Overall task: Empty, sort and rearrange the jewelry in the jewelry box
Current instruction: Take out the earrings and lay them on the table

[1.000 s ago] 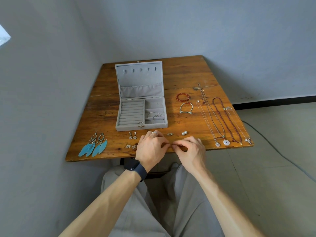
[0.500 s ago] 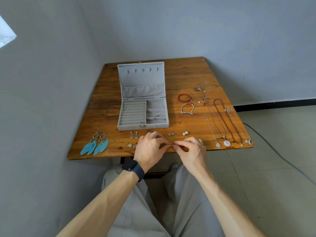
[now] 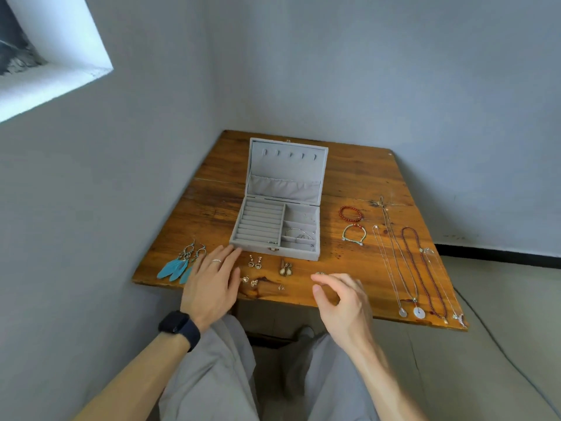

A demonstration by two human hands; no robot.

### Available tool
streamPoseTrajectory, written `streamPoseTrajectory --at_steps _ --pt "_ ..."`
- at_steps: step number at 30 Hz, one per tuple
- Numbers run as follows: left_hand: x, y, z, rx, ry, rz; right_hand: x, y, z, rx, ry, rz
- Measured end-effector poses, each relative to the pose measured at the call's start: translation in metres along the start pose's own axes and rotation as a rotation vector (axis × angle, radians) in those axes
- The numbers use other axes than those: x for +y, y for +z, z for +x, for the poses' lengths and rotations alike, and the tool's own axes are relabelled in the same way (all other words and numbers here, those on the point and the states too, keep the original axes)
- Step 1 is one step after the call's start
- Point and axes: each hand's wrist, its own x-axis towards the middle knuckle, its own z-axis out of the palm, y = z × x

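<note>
The grey jewelry box (image 3: 252, 247) stands open on the wooden table (image 3: 358, 177), a thin silver bangle (image 3: 299, 233) in its right compartment. Several small earring pairs (image 3: 255, 262) lie in front of it, with turquoise feather earrings (image 3: 174, 267) at the left. My left hand (image 3: 212, 284), flat with straight fingers and a ring, lies beside the feather earrings with its fingertips near the box's front corner. My right hand (image 3: 341, 296) hovers with loosely curled fingers over the front edge and holds nothing. A tiny stud (image 3: 281, 287) lies between my hands.
Two bracelets, red bead (image 3: 350, 213) and green cord (image 3: 353, 233), lie right of the box. Several long necklaces (image 3: 406, 262) stretch along the right side down to the front edge. Grey walls close in on the left and behind. A cable runs along the floor at right.
My hands, pinched together over a small piece at the front edge, have parted. The left moved left toward the feather earrings and flattened; the right let go and lifted. My head turned left.
</note>
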Motion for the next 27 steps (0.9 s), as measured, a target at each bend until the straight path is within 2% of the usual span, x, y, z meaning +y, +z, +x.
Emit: streamPoseTrajectory --at_steps 3,6,10,15,21,27 --pt "-0.008 0.013 -0.006 -0.056 0.017 0.073 -0.022 0.007 0.026 -0.041 -0.099 -0.067" --pt "-0.011 0.022 -0.008 -0.03 0.009 0.108 -0.039 0.018 0.057 -0.117 -0.163 -0.18" --pt "-0.012 0.025 -0.009 -0.017 0.003 0.137 -0.054 0.037 0.095 -0.272 -0.189 -0.355" --pt "-0.012 0.024 -0.011 0.006 0.002 0.136 -0.064 0.058 0.12 -0.384 -0.227 -0.559" --pt "-0.013 0.027 -0.011 0.008 -0.017 0.11 -0.066 0.067 0.126 -0.368 -0.166 -0.588" --pt "-0.014 0.031 -0.011 0.034 -0.009 0.09 -0.071 0.069 0.147 -0.514 0.041 -0.467"
